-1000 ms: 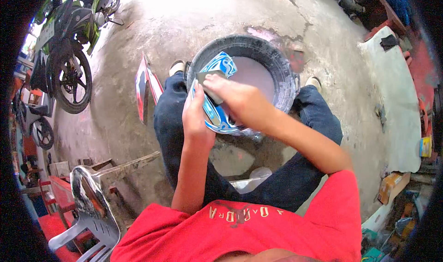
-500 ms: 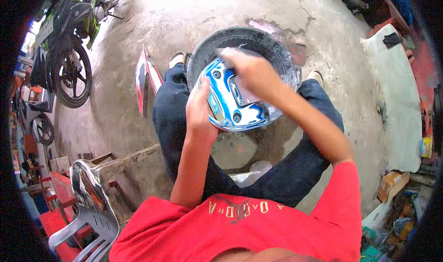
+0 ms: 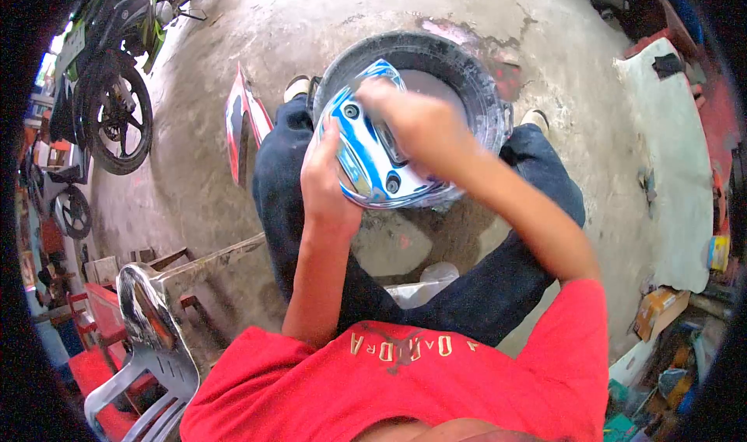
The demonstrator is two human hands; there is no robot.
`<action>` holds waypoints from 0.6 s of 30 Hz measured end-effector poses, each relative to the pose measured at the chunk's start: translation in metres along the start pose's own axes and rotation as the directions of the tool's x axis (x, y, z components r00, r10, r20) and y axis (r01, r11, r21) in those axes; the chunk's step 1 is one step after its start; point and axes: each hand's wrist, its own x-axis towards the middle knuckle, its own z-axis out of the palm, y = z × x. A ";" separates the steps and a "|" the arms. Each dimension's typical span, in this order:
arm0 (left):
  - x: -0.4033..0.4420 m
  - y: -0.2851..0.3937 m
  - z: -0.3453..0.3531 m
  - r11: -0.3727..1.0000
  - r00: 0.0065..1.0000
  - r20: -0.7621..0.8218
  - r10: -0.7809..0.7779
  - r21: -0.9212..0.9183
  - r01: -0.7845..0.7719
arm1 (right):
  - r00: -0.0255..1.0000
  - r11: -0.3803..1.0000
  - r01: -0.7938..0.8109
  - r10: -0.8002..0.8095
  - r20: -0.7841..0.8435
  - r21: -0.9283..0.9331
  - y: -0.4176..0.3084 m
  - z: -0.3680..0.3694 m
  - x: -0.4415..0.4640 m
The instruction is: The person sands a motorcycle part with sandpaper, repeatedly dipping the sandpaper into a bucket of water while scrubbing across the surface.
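A glossy blue-and-white motorcycle body panel with two round holes and a rectangular opening is tilted over a black tub. My left hand grips the panel's left edge, thumb on the painted face. My right hand is on the panel's upper part, fingers curled and pressed down. Motion blurs it, and whatever may be under the fingers is hidden. Greyish water shows inside the tub, which stands between my legs.
A red-and-white panel lies on the concrete floor at left. Motorcycles stand at the upper left. A grey plastic chair is at the lower left, beside a wooden board. At right are a pale board and a cardboard box.
My right hand has shifted slightly down and left across the panel. The panel has tilted and moved a little left, uncovering its upper tip and more of the tub's water.
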 end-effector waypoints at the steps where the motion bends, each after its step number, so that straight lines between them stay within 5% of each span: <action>1: -0.002 -0.002 0.002 1.000 0.999 0.033 -0.006 0.005 0.006 | 0.997 0.996 -0.080 0.080 0.009 -0.044 0.022 0.000 0.005; 2: -0.002 -0.004 0.004 1.000 1.000 0.024 -0.003 -0.006 0.003 | 0.971 0.974 -0.206 0.216 0.104 -0.096 0.038 -0.003 0.007; 4: 0.001 -0.005 0.005 0.999 1.000 0.005 0.012 -0.030 -0.012 | 0.972 0.985 -0.167 0.172 0.160 -0.044 0.010 -0.003 0.001; 5: 0.002 -0.004 0.005 0.998 0.999 0.009 0.046 -0.047 -0.045 | 0.988 0.990 0.129 -0.133 -0.079 -0.059 -0.006 0.008 -0.004; 8: 0.003 -0.002 -0.007 0.999 0.999 -0.030 0.027 -0.023 -0.028 | 0.962 0.968 0.251 -0.250 -0.108 -0.004 -0.013 0.011 -0.009; 10: 0.002 -0.004 0.001 0.997 0.999 0.040 -0.007 -0.082 0.010 | 0.987 0.989 -0.119 0.128 0.097 -0.092 0.008 -0.003 0.001; 11: 0.002 -0.008 0.001 0.998 0.999 0.040 -0.009 -0.061 0.011 | 0.976 0.977 -0.207 0.210 0.062 -0.058 0.029 -0.002 0.001; 14: 0.004 -0.009 0.003 0.997 1.000 -0.014 0.015 -0.072 -0.016 | 0.999 0.999 -0.032 0.031 -0.024 -0.033 -0.003 0.002 -0.005; 15: 0.004 -0.006 0.002 0.991 1.000 0.029 0.002 -0.130 0.002 | 0.982 0.988 0.146 -0.151 -0.109 -0.056 -0.016 0.007 -0.009; 18: 0.003 -0.007 -0.001 0.993 0.997 0.060 0.046 -0.109 -0.039 | 0.995 0.997 0.082 -0.081 -0.057 0.011 -0.004 0.007 -0.008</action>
